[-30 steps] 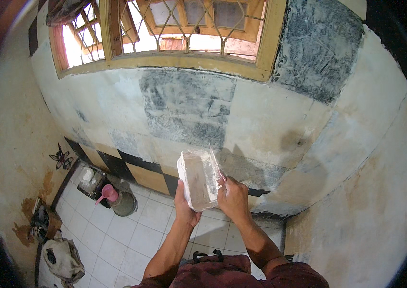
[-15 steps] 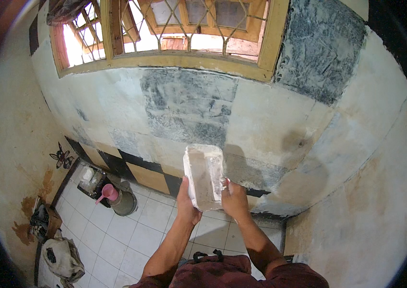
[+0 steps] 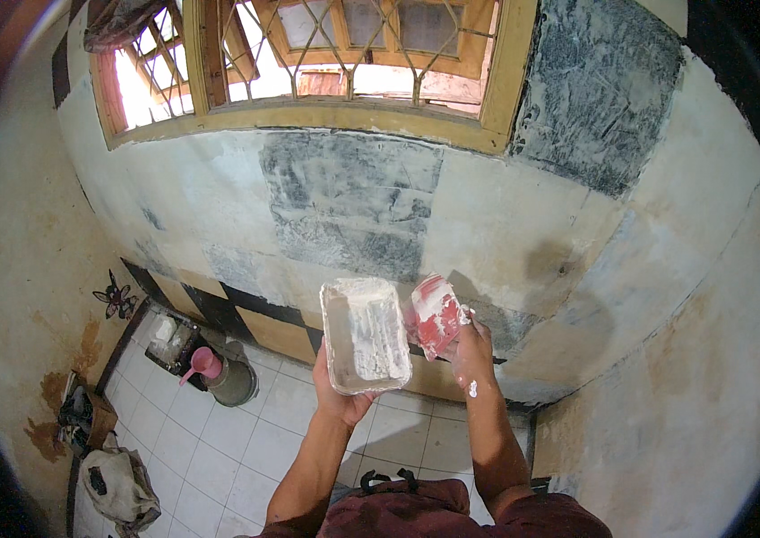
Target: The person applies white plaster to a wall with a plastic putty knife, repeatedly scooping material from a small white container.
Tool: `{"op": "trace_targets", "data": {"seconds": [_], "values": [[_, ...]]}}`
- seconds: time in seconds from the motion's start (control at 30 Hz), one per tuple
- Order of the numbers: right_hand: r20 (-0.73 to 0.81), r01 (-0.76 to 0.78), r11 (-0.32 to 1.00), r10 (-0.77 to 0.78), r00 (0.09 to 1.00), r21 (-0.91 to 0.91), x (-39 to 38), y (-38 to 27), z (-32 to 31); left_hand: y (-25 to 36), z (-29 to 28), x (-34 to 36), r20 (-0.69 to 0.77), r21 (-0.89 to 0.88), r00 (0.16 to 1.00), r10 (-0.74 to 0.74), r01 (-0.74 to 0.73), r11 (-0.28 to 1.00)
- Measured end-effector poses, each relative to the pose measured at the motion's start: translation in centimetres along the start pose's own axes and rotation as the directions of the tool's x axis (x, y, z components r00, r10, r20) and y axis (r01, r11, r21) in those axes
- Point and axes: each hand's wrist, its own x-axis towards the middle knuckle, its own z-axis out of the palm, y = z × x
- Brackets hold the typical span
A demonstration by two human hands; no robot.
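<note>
My left hand (image 3: 341,402) grips the lower left side of a shallow rectangular tray (image 3: 339,330), its rim and inside smeared with white putty. Just right of the tray, my right hand (image 3: 472,356) is closed around a red putty spreader (image 3: 436,316), its flat face partly coated in white. White smears show on the right hand, and a blob sits near the wrist. Tray and spreader are apart. Ahead stands a wall (image 3: 514,211) of pale and dark squares, with a patchy white-over-dark area (image 3: 344,202) beneath the window.
A wooden-framed window (image 3: 353,117) with metal bars is above. On the tiled floor (image 3: 246,439), a pink dipper (image 3: 205,360) rests on a bucket (image 3: 235,384) at the left. A wooden box (image 3: 98,421) and a pale sack (image 3: 120,484) lie by the left wall.
The spreader has come out of the tray in my right hand, moving right. The tray has shifted slightly left and lower, showing more of the putty inside.
</note>
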Motion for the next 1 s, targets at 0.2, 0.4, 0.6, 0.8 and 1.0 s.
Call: {"op": "trace_targets", "data": {"seconds": [0.2,0.4,0.6,0.8,1.0], "values": [[-0.051,0.147,0.986,-0.144,0.988,0.073,-0.8,0.4,0.6,-0.2,0.0,-0.1,0.032,-0.002,0.999,-0.044,0.044,0.999],[0.165,0.542,0.520,-0.604,0.780,-0.660,-4.2,0.7,1.6,-0.6,0.6,0.0,-0.054,0.032,0.999,-0.003,0.005,0.999],[0.248,0.580,0.459,-0.599,0.762,-0.673,-5.4,0.7,2.6,-0.8,-1.0,0.5,-0.006,0.053,1.000,0.027,-0.027,0.998],[0.293,0.596,0.398,-0.601,0.744,-0.697,-4.8,0.3,2.8,-1.6,-1.4,0.2,-0.086,0.097,0.995,0.047,-0.039,0.995],[0.310,0.530,0.377,-0.505,0.805,-0.760,-4.3,0.5,2.3,-1.9,-1.4,-0.1,-0.067,0.119,0.997,0.025,-0.017,0.993]]}}
